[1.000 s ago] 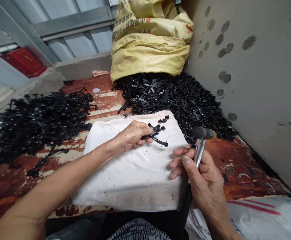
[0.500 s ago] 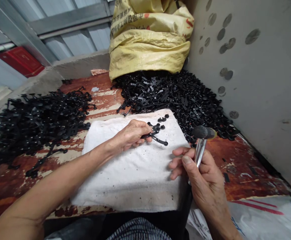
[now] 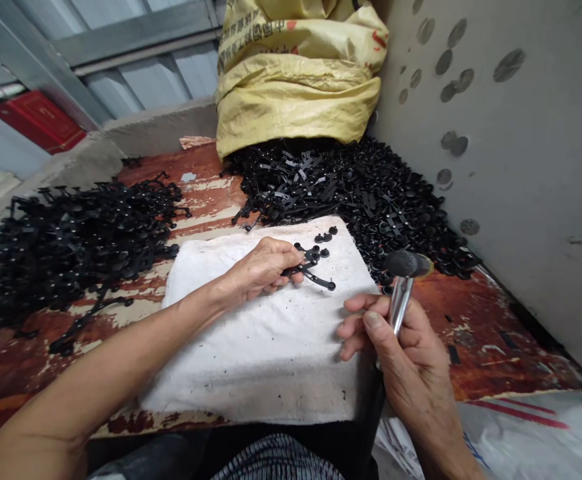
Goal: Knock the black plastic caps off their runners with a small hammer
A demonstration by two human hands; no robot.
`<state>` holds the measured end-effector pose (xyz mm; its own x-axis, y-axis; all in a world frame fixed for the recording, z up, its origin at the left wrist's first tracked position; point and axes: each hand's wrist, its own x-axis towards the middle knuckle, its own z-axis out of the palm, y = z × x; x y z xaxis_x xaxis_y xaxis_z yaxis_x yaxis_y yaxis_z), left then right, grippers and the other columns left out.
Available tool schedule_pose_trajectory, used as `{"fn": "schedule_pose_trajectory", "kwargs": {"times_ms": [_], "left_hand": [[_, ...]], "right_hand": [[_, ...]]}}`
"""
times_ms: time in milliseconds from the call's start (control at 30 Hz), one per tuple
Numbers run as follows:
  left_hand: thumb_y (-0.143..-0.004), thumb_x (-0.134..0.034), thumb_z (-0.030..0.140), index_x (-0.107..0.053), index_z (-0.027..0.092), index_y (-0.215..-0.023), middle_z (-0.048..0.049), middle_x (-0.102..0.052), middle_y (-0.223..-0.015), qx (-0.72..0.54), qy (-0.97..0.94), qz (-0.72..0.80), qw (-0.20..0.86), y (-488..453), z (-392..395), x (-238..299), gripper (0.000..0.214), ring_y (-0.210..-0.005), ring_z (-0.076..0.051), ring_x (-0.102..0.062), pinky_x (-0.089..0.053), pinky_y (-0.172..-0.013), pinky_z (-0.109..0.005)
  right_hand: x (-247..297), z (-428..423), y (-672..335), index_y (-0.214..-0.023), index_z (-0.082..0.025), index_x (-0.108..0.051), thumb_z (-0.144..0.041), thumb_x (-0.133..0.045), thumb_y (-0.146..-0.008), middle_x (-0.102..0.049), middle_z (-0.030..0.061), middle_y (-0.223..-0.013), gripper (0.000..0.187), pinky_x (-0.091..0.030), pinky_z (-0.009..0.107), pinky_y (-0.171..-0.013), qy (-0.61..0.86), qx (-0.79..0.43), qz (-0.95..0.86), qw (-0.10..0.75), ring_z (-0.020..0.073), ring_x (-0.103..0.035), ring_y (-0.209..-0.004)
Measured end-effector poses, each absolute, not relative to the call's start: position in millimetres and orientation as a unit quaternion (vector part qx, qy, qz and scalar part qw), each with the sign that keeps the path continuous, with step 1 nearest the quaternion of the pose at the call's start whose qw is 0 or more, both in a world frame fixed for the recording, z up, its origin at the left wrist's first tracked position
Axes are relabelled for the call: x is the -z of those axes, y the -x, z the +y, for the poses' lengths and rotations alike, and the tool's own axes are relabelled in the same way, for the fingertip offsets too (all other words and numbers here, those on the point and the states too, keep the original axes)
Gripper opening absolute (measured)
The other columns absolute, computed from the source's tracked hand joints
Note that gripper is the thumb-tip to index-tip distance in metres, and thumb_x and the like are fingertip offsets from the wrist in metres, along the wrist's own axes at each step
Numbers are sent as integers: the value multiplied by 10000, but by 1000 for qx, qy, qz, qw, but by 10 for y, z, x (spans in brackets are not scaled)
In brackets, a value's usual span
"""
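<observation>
Left hand (image 3: 261, 270) pinches a black branched plastic part (image 3: 313, 256) on a white cloth pad (image 3: 271, 347); right hand's (image 3: 411, 367) grip clasps a steel-handled hammer (image 3: 401, 293).

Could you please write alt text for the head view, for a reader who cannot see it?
The person's left hand holds a black plastic branched piece on a white cloth pad, while the right hand grips a small metal-handled hammer beside it. Heaps of black plastic parts and a yellow woven sack lie on the worn red table.

Yellow sack (image 3: 295, 87) bears black Chinese print, unreadable.
</observation>
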<state>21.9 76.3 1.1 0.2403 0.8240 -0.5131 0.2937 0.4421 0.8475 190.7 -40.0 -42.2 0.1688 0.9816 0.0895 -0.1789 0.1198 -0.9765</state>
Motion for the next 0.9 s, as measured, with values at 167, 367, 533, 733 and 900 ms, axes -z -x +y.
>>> {"fn": "schedule_pose_trajectory", "kwargs": {"times_ms": [167, 367, 533, 733, 900], "left_hand": [[-881, -564, 185, -599, 139, -712, -10, -620, -565, -211, -494, 573, 618, -199, 772, 19, 178, -325, -6, -354, -140, -340, -161], [-858, -579, 224, -587, 149, -671, -4, -613, -571, -202, -543, 559, 593, -150, 807, 71, 202, -329, -17, -338, -156, -331, -186], [-841, -566, 198, -580, 150, -629, -11, -600, -547, -194, -566, 557, 576, -157, 817, 38, 217, -325, -29, -330, -160, -332, -213], [-844, -537, 160, -559, 145, -576, -25, -586, -540, -192, -567, 559, 574, -204, 808, -34, 270, -337, -30, -336, -176, -344, -219], [-820, -567, 187, -566, 150, -586, -17, -580, -520, -188, -574, 548, 579, -158, 855, 40, 236, -328, -38, -340, -173, -335, -217]], "right_hand": [[424, -404, -1912, -906, -198, -610, -332, -574, -946, -650, 0, -827, 145, -573, 226, -500, 461, -471, -438, 611, 85, -640, -514], [426, -393, -1917, -913, -221, -550, -379, -602, -925, -655, 4, -879, 167, -574, 238, -434, 432, -522, -400, 617, 115, -657, -556], [333, -361, -2022, -1103, -295, -462, -519, -526, -941, -616, -78, -654, 283, -424, 162, -288, 411, -644, -348, 544, 58, -436, -314], [138, -457, -2143, -1003, -281, -585, -546, -614, -858, -505, -80, -567, 303, -308, 144, -238, 415, -698, -247, 528, 38, -220, -328], [185, -878, -1997, -929, -310, -684, -586, -567, -863, -509, -36, -616, 307, -336, 184, -290, 438, -750, -199, 454, 54, -278, -345]]}}
